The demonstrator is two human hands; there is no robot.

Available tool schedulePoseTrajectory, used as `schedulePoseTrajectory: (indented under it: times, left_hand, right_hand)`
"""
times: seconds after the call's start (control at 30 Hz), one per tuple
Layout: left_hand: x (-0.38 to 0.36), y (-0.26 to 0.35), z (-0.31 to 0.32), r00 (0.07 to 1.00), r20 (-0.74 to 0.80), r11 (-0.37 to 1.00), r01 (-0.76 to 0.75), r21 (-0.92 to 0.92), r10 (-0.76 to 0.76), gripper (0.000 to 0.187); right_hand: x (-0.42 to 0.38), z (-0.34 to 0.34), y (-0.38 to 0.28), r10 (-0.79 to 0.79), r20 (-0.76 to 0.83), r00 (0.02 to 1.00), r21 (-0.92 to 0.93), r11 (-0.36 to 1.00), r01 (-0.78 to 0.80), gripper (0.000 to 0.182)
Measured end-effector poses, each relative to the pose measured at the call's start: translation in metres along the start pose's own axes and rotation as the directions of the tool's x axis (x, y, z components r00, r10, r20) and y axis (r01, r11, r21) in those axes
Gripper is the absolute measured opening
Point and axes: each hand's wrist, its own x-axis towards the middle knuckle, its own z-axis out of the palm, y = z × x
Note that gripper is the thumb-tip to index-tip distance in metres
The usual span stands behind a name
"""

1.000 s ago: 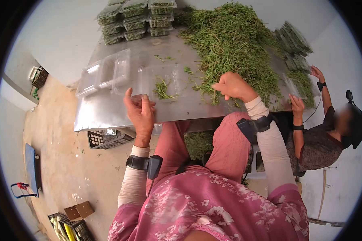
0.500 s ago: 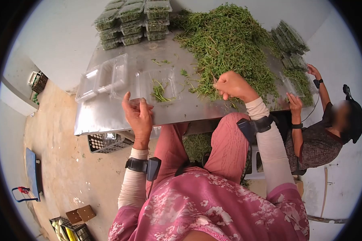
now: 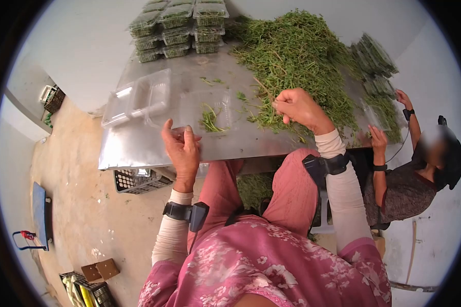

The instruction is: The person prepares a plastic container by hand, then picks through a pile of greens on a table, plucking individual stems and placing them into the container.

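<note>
Right hand (image 3: 298, 106) fingers pinching herb sprigs (image 3: 265, 91) at pile edge; left hand (image 3: 182, 146) fingers gripping open clamshell tray (image 3: 210, 110), few sprigs lying just beyond them.

The person wears a pink garment printed with pale flowers (image 3: 271, 266) across the chest and shoulders, and plainer pink trousers (image 3: 292, 189) below it. Close-fitting cream sleeves (image 3: 343, 199) cover both forearms down to the wrists. A black strap carrying a dark boxy device (image 3: 185, 212) sits on the left wrist, just below the left hand (image 3: 182, 148). A matching black band and device (image 3: 325, 166) sit just below the right hand (image 3: 298, 106).
</note>
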Motion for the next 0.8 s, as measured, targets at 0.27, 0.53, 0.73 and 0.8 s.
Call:
schedulePoseTrajectory:
  times: [0.27,0.53,0.73,0.8]
  left_hand:
    - [-0.001,0.004,-0.013,0.996,0.02,0.995,0.092,-0.035,-0.091,0.051]
    - [-0.019,0.029,-0.042,0.993,-0.051,0.993,0.106,0.058,-0.103,0.045]
    - [-0.024,0.08,-0.029,0.777,0.29,0.514,-0.598,0.615,0.558,0.034]
    - [-0.021,0.108,-0.01,0.7,0.48,0.308,-0.685,0.66,0.529,0.036]
  right_hand:
    - [0.028,0.037,-0.032,-0.062,0.169,0.984,0.298,0.954,0.009,0.022]
    - [0.04,0.068,-0.03,-0.162,0.245,0.956,0.497,0.867,0.019,0.018]
    - [0.032,0.068,-0.028,-0.241,0.326,0.914,0.453,0.889,0.073,0.015]
    - [0.028,0.068,-0.031,-0.293,0.389,0.873,0.345,0.925,0.157,0.014]
